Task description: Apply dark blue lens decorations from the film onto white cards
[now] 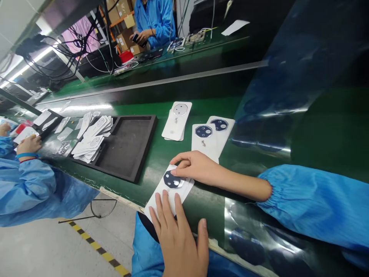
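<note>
A white phone-shaped card (154, 196) with a dark blue octagonal camera-like patch (172, 179) lies slanted near the bench's front edge, over another white sheet. My left hand (180, 238) rests on its lower part, fingers stretched out and spread. At the card's top, my right hand (196, 167) has its thumb and index finger curled together, the thumb tip touching the patch's upper edge. Whatever lies between those fingertips is hidden. Just beyond, two overlapping white cards (204, 148) carry similar dark patches. Farther back lie stacked white cards (176, 123), the top one with a pale octagon.
Left of me, a black divided tray (141, 154) holds piles of white cards (92, 142). Clear plastic film (245, 219) lies on the right of the green bench. A co-worker's hand (29, 146) is at far left; another person (155, 23) stands across the bench.
</note>
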Demonstrator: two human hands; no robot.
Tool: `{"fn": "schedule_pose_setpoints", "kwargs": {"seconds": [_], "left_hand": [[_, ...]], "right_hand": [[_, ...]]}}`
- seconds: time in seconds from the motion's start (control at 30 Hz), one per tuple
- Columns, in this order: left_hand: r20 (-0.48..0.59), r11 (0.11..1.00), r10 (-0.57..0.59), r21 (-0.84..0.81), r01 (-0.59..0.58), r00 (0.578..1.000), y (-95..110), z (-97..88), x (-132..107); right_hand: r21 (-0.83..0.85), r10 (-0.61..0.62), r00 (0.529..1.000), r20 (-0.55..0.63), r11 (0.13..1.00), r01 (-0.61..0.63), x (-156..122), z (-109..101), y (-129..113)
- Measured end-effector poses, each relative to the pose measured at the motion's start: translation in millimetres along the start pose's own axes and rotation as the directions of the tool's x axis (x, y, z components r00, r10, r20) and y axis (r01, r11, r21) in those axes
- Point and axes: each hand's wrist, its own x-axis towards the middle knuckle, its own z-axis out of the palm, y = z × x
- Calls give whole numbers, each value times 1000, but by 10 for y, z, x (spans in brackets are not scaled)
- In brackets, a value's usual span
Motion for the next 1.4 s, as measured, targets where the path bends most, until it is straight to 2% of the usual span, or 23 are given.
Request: {"fn": "schedule_pose_setpoints", "kwargs": {"seconds": [0.1, 0.23, 0.3, 0.5, 0.7, 1.0, 1.4], "left_hand": [[23, 998, -10, 64, 8, 1000, -29, 119, -7], [-6, 999, -17, 48, 17, 1000, -37, 179, -16], [-12, 999, -13, 48, 14, 1000, -36, 172, -10], [60, 995, 35, 89, -41, 998, -49, 124, 17], [64, 996, 41, 72, -45, 997, -69, 132, 13], [80, 997, 44, 60, -48, 996, -69, 118, 16], [88, 997, 50, 49, -54, 995, -79, 120, 16]], "right_hand": [[11, 33, 999, 1, 999, -33, 58, -24, 58], [29, 55, 998, 34, 998, -56, 104, -62, 92], [32, 60, 997, 47, 998, -61, 108, -68, 86], [-6, 42, 999, 11, 999, -42, 56, -69, 36], [-11, 67, 998, 17, 998, -67, 29, -81, 25], [-17, 11, 1000, 20, 1000, -10, 57, -108, 85], [-28, 44, 999, 9, 999, -44, 54, -102, 62]]}}
